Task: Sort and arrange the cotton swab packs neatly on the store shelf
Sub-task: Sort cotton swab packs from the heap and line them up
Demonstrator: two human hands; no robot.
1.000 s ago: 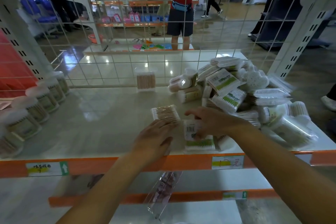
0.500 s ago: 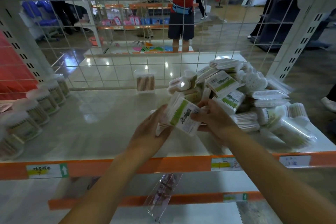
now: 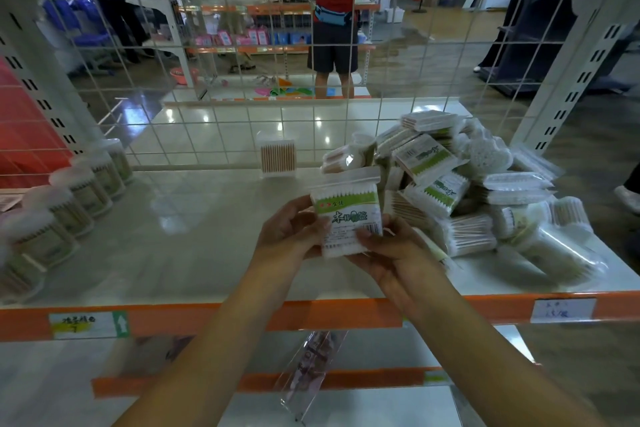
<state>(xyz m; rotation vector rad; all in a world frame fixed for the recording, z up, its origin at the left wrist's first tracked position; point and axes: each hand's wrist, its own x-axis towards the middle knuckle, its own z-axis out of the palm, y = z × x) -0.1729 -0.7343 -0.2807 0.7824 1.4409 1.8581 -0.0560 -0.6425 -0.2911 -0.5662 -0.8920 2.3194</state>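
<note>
Cotton swab pack, flat, clear wrap with green-banded label facing the camera, held upright above the front-centre of the shelf, not touching it. Left hand grips the pack's left edge, fingers curled behind, thumb on the front. Right hand grips the lower right corner, thumb pressed across the label's bottom edge.

Just right of the hands: loose pile of packs, mixed flat packs and round tubs lying at all angles, heaped against the right end of the shelf. 1 single pack stands upright alone at the back, against the wire grid, wooden sticks visible.

Left edge: row of round tubs, upright, running front to back; nearest ones blurred.

Front rail orange, 2 price tags: left tag and right tag, writing illegible. Lower shelf carries a clear plastic sleeve.

Behind the grid: a person in red top and dark shorts, standing.
</note>
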